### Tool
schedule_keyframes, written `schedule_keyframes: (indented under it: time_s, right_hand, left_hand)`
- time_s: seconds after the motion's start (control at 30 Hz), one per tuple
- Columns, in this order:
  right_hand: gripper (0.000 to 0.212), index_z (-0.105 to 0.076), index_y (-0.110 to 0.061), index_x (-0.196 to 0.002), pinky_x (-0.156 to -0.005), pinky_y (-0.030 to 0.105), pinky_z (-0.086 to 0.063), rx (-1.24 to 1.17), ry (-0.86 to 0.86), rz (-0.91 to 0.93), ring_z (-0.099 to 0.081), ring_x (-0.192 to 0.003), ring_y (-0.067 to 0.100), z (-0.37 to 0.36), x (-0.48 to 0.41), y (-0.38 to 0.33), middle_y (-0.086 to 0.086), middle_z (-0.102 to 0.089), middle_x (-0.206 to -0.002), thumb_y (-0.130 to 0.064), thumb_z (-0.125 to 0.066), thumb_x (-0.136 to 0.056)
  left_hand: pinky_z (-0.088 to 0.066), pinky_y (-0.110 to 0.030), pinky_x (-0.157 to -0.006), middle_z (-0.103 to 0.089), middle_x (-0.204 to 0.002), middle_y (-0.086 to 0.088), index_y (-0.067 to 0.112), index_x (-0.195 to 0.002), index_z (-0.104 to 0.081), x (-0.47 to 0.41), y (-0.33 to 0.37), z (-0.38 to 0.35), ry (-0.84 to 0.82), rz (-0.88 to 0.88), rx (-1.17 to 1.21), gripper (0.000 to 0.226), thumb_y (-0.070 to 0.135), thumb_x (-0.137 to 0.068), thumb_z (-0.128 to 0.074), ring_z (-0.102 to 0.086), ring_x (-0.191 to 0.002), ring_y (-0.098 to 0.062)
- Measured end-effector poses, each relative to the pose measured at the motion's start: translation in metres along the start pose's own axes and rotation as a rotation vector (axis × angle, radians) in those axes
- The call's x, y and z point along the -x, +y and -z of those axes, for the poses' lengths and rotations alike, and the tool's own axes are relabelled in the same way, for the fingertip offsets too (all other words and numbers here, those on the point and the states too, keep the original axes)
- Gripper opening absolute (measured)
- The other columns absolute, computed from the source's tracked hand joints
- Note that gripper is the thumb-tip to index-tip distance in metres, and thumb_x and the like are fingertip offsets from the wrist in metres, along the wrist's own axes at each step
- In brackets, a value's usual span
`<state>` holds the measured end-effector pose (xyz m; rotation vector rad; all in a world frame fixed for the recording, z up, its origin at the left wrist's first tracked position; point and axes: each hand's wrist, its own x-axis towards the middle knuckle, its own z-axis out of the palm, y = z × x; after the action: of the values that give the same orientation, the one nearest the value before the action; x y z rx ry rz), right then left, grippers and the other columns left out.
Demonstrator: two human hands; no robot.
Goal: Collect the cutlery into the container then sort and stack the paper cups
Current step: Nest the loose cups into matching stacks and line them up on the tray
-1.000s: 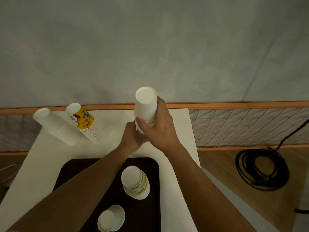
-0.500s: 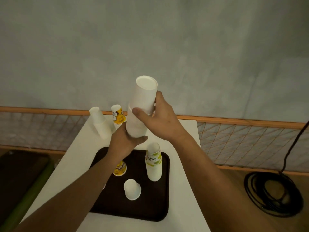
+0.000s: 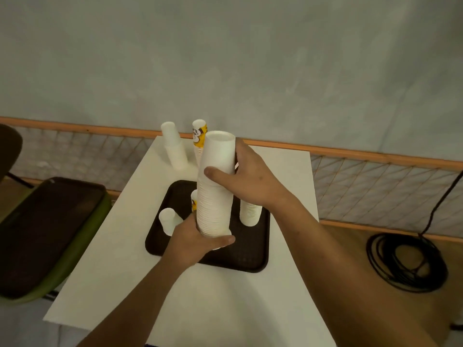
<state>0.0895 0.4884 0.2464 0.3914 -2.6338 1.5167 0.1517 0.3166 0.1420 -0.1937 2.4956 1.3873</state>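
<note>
I hold a tall stack of plain white paper cups (image 3: 215, 186), upside down, above the dark tray (image 3: 253, 256). My left hand (image 3: 198, 242) grips its lower end and my right hand (image 3: 246, 176) wraps its upper part. On the tray stand a small white cup (image 3: 167, 220), a yellow-printed cup (image 3: 194, 200) half hidden behind the stack, and a white stack (image 3: 250, 214) partly behind my right wrist. At the table's far edge stand a white cup stack (image 3: 174, 146) and a yellow-printed stack (image 3: 199, 136). No cutlery or container shows.
The white table (image 3: 285, 169) stands against a wall with an orange rail. A green chair with a dark tray (image 3: 42, 226) on it is at the left. A coiled black cable (image 3: 406, 261) lies on the wooden floor at the right.
The stack in my hands has risen and come toward me over the tray, and the view has pulled back so the whole table and the chair show.
</note>
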Motion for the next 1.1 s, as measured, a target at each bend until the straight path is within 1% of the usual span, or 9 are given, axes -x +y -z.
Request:
schedule_keyframes:
  time_s: [0.17,0.33,0.53,0.7,0.83,0.9,1.0,1.03,1.1]
  right_hand:
    - [0.056,-0.042,-0.042,-0.123,-0.069,0.013,-0.045,0.035,-0.059,-0.085,-0.057,-0.094,-0.009,-0.032,-0.005,0.005,-0.029,-0.053,-0.106,-0.065,-0.068,-0.079]
    - [0.053,-0.05,-0.036,-0.121,-0.074,0.022,-0.051,0.077,-0.015,-0.136,-0.06,-0.093,-0.001,-0.053,-0.012,0.008,-0.015,-0.061,-0.11,-0.06,-0.07,-0.078]
    - [0.062,-0.057,-0.031,-0.12,-0.076,0.027,-0.057,0.123,0.033,-0.195,-0.062,-0.091,0.002,-0.066,-0.017,0.008,-0.015,-0.064,-0.106,-0.062,-0.073,-0.069]
    - [0.057,-0.046,-0.043,-0.118,-0.068,0.016,-0.046,0.141,0.019,-0.204,-0.059,-0.09,-0.003,-0.071,-0.018,0.007,-0.033,-0.053,-0.1,-0.067,-0.068,-0.071]
    - [0.058,-0.052,-0.035,-0.126,-0.067,0.01,-0.043,0.184,0.03,-0.147,-0.059,-0.09,-0.005,-0.069,-0.019,0.008,-0.026,-0.056,-0.105,-0.064,-0.069,-0.079]
    - [0.059,-0.056,-0.03,-0.129,-0.061,0.005,-0.044,0.194,0.066,-0.14,-0.059,-0.088,-0.01,-0.068,-0.02,0.009,-0.023,-0.057,-0.106,-0.06,-0.072,-0.081]
    - [0.053,-0.056,-0.033,-0.122,-0.061,-0.004,-0.04,0.196,0.129,-0.128,-0.053,-0.089,-0.025,-0.068,-0.02,0.007,-0.033,-0.054,-0.097,-0.059,-0.073,-0.079]
    - [0.05,-0.055,-0.035,-0.119,-0.062,-0.005,-0.04,0.191,0.148,-0.124,-0.051,-0.089,-0.027,-0.069,-0.02,0.006,-0.035,-0.052,-0.095,-0.059,-0.072,-0.079]
    - [0.049,-0.054,-0.036,-0.117,-0.061,0.002,-0.045,0.178,0.182,-0.124,-0.057,-0.089,-0.019,-0.069,-0.019,0.006,-0.033,-0.054,-0.096,-0.06,-0.071,-0.078]
  left_hand:
    - [-0.052,-0.044,-0.102,-0.067,-0.124,0.001,0.021,-0.137,-0.055,-0.002,-0.025,0.008,-0.017,0.026,-0.037,0.088,0.047,-0.062,-0.093,-0.062,-0.116,-0.02]
    - [-0.053,-0.043,-0.1,-0.067,-0.122,0.004,0.022,-0.135,-0.056,-0.013,-0.043,0.024,-0.062,0.007,-0.057,0.086,0.049,-0.063,-0.092,-0.063,-0.114,-0.018]
    - [-0.054,-0.043,-0.099,-0.067,-0.122,0.002,0.019,-0.133,-0.056,-0.024,-0.057,0.037,-0.061,-0.009,-0.072,0.085,0.045,-0.061,-0.094,-0.063,-0.113,-0.019]
    - [-0.057,-0.044,-0.095,-0.066,-0.119,0.002,0.02,-0.13,-0.056,-0.031,-0.063,0.043,-0.032,-0.03,-0.076,0.082,0.044,-0.061,-0.094,-0.063,-0.11,-0.019]
    - [-0.057,-0.042,-0.095,-0.066,-0.118,0.003,0.019,-0.131,-0.056,-0.037,-0.066,0.045,-0.027,-0.055,-0.081,0.084,0.044,-0.06,-0.095,-0.063,-0.11,-0.018]
    - [-0.056,-0.042,-0.096,-0.065,-0.121,0.003,0.02,-0.134,-0.053,-0.039,-0.066,0.045,-0.025,-0.067,-0.084,0.087,0.044,-0.061,-0.094,-0.062,-0.112,-0.018]
    - [-0.054,-0.044,-0.099,-0.063,-0.127,0.002,0.022,-0.14,-0.047,-0.044,-0.062,0.046,-0.023,-0.086,-0.1,0.095,0.046,-0.061,-0.094,-0.06,-0.116,-0.02]
    - [-0.053,-0.045,-0.101,-0.062,-0.129,0.001,0.022,-0.142,-0.046,-0.047,-0.062,0.046,-0.023,-0.092,-0.105,0.097,0.047,-0.061,-0.093,-0.059,-0.117,-0.021]
    - [-0.052,-0.044,-0.102,-0.061,-0.131,0.0,0.022,-0.144,-0.045,-0.05,-0.062,0.045,-0.026,-0.103,-0.121,0.098,0.047,-0.062,-0.093,-0.059,-0.119,-0.022]
